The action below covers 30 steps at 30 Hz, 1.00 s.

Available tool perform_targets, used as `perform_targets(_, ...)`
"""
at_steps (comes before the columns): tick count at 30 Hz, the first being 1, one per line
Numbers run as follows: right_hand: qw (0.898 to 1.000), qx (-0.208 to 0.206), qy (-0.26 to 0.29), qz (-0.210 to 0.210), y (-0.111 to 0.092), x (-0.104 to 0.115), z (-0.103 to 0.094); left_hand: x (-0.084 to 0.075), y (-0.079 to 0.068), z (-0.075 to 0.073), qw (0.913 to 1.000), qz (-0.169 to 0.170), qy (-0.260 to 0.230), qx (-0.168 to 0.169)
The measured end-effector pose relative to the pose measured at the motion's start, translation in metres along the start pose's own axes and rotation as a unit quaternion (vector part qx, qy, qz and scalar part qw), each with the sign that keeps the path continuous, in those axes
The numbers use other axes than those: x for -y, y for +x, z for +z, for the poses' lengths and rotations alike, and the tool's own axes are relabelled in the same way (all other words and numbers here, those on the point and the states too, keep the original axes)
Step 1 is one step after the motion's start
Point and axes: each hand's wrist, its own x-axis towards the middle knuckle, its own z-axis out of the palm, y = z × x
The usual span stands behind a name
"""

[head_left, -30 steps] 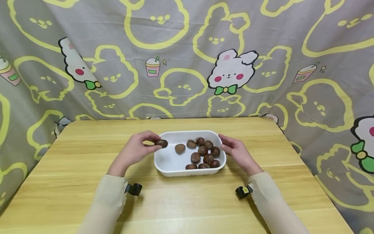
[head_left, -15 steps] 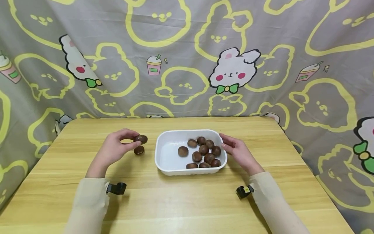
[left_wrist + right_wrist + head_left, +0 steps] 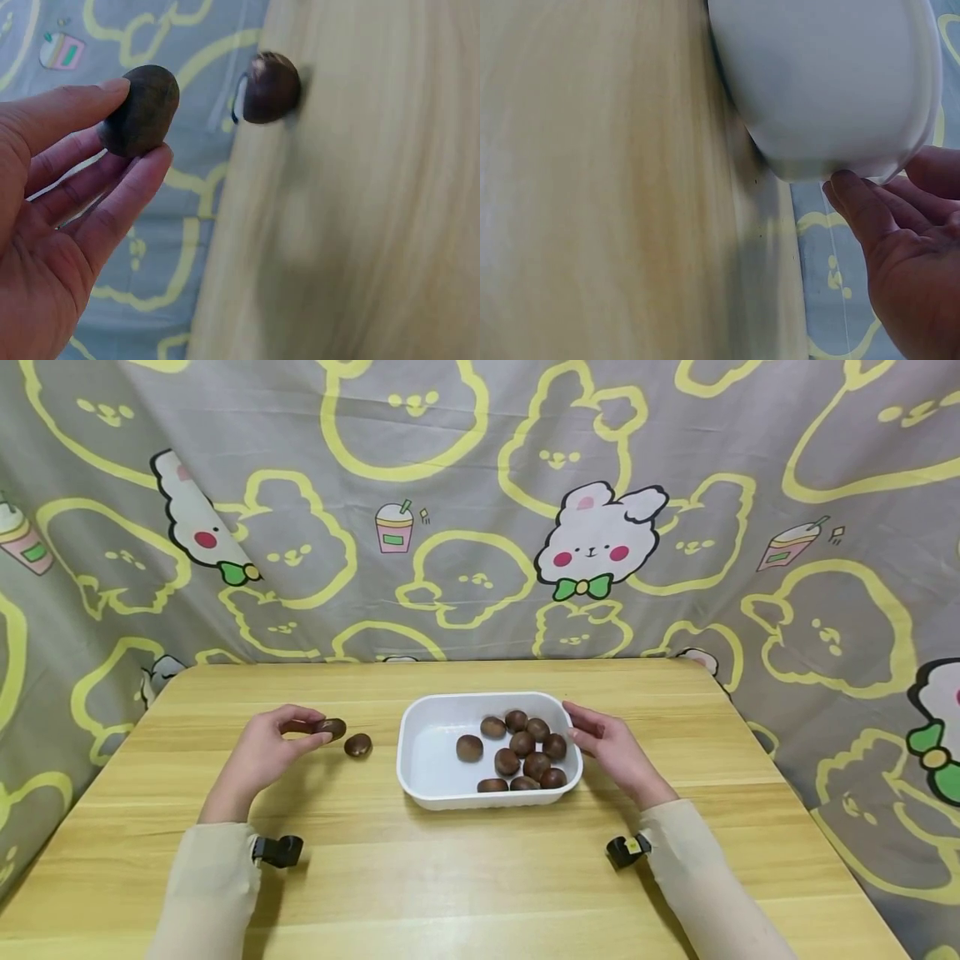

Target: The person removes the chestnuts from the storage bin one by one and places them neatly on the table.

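A brown chestnut [image 3: 330, 727] is pinched between the thumb and fingers of my left hand [image 3: 262, 747], left of the tray. In the left wrist view, this chestnut [image 3: 142, 111] shows its dull side, with the thumb on one side and fingertips below. Another glossy chestnut [image 3: 357, 745] lies on the table just right of the held one. My right hand [image 3: 617, 752] holds the right end of the white tray [image 3: 435, 797], fingertips against its outer wall and thumb by the rim. Several chestnuts [image 3: 522, 743] sit inside, mostly toward the right half.
The wooden table [image 3: 465, 885] extends around the tray on all sides. Behind it hangs a grey curtain [image 3: 465, 510] with yellow cartoon outlines. A small black camera [image 3: 279, 852] is strapped to the left wrist, and another camera [image 3: 626, 852] to the right.
My left hand has carried a chestnut out from over the tray's left end to the left, past the one now on the table. The right hand has stayed at the tray.
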Motion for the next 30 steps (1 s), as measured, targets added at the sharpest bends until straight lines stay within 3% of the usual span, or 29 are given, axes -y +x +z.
perform_targets(6,1.000,0.004,-0.002,-0.001,0.000,0.000,-0.001,0.018,0.004,0.003,0.9996,-0.021,0.012,0.017)
perform_targets(12,1.000,0.000,-0.005,-0.001,-0.001,0.002,-0.003,0.030,0.011,0.008,0.9990,-0.017,0.028,0.030)
perform_targets(19,1.000,0.002,-0.001,-0.002,-0.001,0.002,-0.004,0.033,0.014,0.008,0.9980,-0.031,0.033,0.045)
perform_targets(30,1.000,0.008,0.006,-0.002,0.000,0.000,-0.003,0.036,0.011,0.007,0.9974,-0.022,0.026,0.064)
